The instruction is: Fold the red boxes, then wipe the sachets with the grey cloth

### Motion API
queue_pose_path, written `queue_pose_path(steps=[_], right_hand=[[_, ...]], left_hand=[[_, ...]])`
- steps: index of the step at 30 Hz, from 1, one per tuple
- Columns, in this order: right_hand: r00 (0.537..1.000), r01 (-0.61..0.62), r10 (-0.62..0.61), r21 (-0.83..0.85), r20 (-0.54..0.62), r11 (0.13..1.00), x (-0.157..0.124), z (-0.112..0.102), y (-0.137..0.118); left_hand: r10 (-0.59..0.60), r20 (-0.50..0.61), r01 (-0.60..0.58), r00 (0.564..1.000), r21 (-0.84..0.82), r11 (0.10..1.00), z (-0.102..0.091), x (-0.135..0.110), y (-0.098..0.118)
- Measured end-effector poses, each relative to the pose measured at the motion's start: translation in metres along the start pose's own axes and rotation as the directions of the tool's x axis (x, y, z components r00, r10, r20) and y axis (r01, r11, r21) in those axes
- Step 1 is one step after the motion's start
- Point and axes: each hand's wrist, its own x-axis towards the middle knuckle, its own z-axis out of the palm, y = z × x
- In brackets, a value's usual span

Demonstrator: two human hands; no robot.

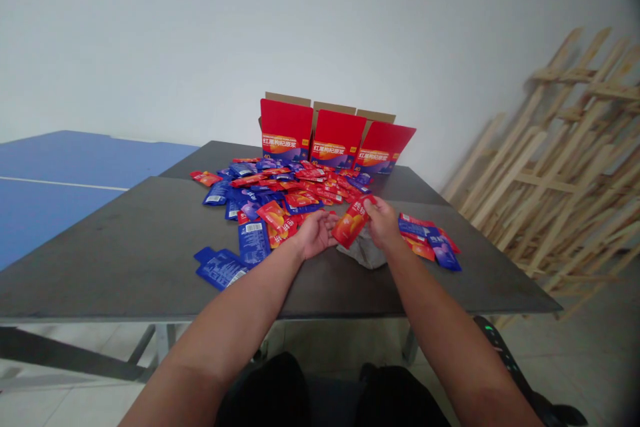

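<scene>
Three far boxes (337, 128) read "红黑枸杞原浆"
"40" stands low on the left box (286, 121); small print on the held red pouch (351, 221) is unreadable.

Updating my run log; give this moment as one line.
right hand: holding red packet | left hand: open by its lower end, contact unclear | ahead-left: packet pile | behind pile: three boxes | right: smaller packet group

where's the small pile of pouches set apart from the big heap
In the head view, the small pile of pouches lies on the right side of the dark table, just right of the right hand.
</scene>
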Motion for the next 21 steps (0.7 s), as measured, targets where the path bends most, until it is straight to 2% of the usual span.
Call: queue_pose_path(steps=[1, 3, 5, 7, 10, 13, 16, 18, 19, 21], right_hand=[[1.000, -0.013, 0.012, -0.036, -0.026, 0.999, -0.004, -0.004, 0.006], [0.997, -0.032, 0.023, -0.121, -0.070, 0.992, -0.013, -0.007, 0.019], [0.996, -0.034, 0.015, -0.216, -0.091, 0.976, -0.020, -0.005, 0.029], [0.996, -0.030, 0.002, -0.322, -0.088, 0.946, -0.024, -0.001, 0.036], [0.995, 0.053, -0.087, -0.465, -0.050, 0.883, -0.025, 0.001, 0.040], [0.974, 0.215, -0.215, -0.595, 0.071, 0.775, -0.024, 0.000, 0.043], [0.940, 0.338, -0.173, -0.750, 0.293, 0.568, -0.026, 0.000, 0.046], [0.913, 0.393, -0.112, -0.778, 0.392, 0.490, -0.027, 0.001, 0.047], [0.914, 0.394, -0.121, -0.777, 0.387, 0.491, -0.027, 0.001, 0.047], [0.932, 0.360, -0.233, -0.766, 0.276, 0.533, -0.028, 0.000, 0.045]], left_hand=[[-0.085, 0.079, 0.089, 0.993, -0.040, 0.995, 0.001, -0.005, 0.003], [-0.224, 0.205, 0.235, 0.953, -0.030, 0.972, 0.004, -0.013, 0.005], [-0.307, 0.251, 0.313, 0.918, 0.016, 0.950, 0.007, -0.017, 0.005], [-0.332, 0.230, 0.331, 0.915, 0.043, 0.943, 0.008, -0.019, 0.004], [-0.304, 0.161, 0.303, 0.939, 0.031, 0.952, 0.008, -0.019, 0.006], [-0.209, 0.119, 0.219, 0.971, -0.073, 0.973, 0.007, -0.019, 0.012], [-0.096, 0.062, 0.104, 0.994, -0.159, 0.982, 0.007, -0.021, 0.018], [-0.033, 0.002, 0.033, 0.999, -0.166, 0.986, 0.006, -0.021, 0.020], [-0.003, -0.029, -0.001, 1.000, -0.161, 0.987, 0.005, -0.021, 0.021], [0.047, -0.086, -0.059, 0.995, -0.149, 0.987, 0.003, -0.019, 0.022]])
